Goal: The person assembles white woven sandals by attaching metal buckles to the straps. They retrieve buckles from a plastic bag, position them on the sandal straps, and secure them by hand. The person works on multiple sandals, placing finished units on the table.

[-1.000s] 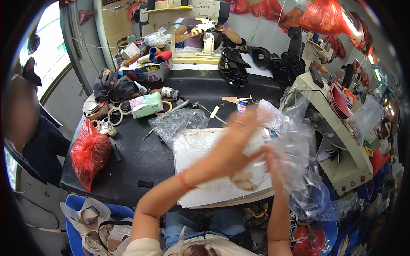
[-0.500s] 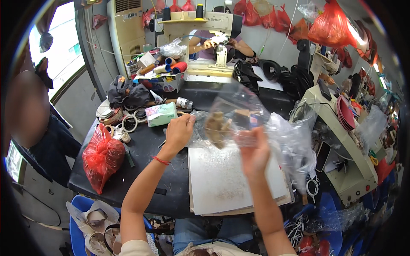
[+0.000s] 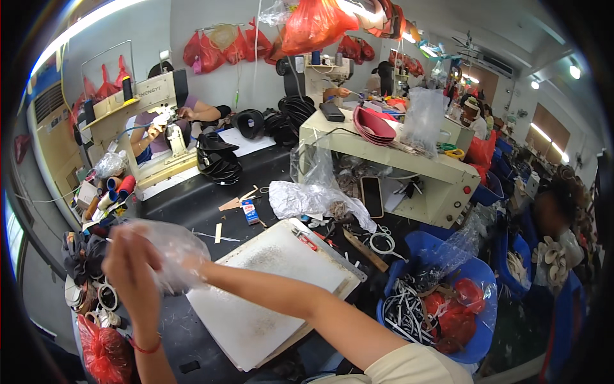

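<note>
A clear plastic bag (image 3: pixel 171 246) is lifted over the left part of the black table. My left hand (image 3: pixel 131 262), with a red string on the wrist, is closed on the edge of this bag, its fingers smeared by motion. My right forearm reaches across to the left, and my right hand (image 3: pixel 190 264) is at the bag, its fingers hidden by the hazy plastic. Below my right arm lies a white board (image 3: pixel 243 323) with dark specks. A red tied plastic bag (image 3: pixel 105 352) sits near my left forearm.
Past the board are a small blue box (image 3: pixel 250 212), crumpled plastic (image 3: pixel 300 200), a phone (image 3: pixel 371 196) and a wooden strip (image 3: pixel 365 250). A sewing machine (image 3: pixel 409 173) stands at right, above a blue bin (image 3: pixel 476 349) of scraps. Across the table, a person works at another machine (image 3: pixel 153 96).
The view has swung to the right. My right hand has moved with the clear bag toward my left, and the two hands are now close together at it.
</note>
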Motion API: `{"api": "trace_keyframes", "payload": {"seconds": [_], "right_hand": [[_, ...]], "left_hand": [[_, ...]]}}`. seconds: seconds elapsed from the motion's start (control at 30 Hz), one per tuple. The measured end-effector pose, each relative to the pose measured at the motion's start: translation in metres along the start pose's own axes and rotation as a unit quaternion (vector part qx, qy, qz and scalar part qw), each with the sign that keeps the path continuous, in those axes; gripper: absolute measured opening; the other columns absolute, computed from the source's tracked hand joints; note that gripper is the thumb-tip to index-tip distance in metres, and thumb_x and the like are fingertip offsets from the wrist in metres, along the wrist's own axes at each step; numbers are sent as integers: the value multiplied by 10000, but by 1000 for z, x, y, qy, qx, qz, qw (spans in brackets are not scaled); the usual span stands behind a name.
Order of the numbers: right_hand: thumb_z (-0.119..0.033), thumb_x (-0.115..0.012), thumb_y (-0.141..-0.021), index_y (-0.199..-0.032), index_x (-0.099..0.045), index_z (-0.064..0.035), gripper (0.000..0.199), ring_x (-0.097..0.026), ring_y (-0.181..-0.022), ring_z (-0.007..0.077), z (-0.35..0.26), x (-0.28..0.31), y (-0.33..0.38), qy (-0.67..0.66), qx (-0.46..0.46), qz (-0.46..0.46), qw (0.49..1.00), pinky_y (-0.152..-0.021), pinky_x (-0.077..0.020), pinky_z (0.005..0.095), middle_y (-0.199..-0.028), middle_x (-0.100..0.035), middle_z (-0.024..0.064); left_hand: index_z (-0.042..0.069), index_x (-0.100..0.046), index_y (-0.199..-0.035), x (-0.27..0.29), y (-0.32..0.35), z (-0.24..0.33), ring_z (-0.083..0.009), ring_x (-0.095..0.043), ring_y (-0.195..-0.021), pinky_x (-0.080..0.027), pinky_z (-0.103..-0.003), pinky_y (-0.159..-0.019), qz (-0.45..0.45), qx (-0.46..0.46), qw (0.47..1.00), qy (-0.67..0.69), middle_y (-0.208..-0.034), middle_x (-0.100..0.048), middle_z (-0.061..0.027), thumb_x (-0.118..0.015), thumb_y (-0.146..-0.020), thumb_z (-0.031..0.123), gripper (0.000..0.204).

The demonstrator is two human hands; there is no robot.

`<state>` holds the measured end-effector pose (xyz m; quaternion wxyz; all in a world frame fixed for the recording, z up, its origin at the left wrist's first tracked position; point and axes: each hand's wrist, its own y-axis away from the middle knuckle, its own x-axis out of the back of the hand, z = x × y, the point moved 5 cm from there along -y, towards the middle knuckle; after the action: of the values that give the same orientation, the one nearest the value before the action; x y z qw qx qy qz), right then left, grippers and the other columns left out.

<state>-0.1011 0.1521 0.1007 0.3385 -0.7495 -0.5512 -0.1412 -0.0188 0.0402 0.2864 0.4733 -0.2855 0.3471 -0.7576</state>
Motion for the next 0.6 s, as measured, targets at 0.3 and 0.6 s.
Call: {"api": "trace_keyframes", "payload": {"seconds": [0.3,0.6], "right_hand": [[-66,-535,-811,-855,-617,22,129,-597,-828,344,-127,133,89,-33,174,43,983,-747,-465,401,-873,-611,222],[-187,-535,-910,-1155,-486,24,327,-600,-881,267,-127,243,278,8,202,212,956,-714,-459,371,-1052,-588,151]], "left_hand": [[-20,-582,-916,-10,-10,34,-111,-533,-546,-434,-218,-539,33,-131,987,-83,-660,-555,-34,-415,-994,199,286],[-43,-529,-1126,-104,13,47,-124,-597,-785,-483,-232,-764,-122,81,979,145,-893,-610,-78,-404,-1002,208,307]]}}
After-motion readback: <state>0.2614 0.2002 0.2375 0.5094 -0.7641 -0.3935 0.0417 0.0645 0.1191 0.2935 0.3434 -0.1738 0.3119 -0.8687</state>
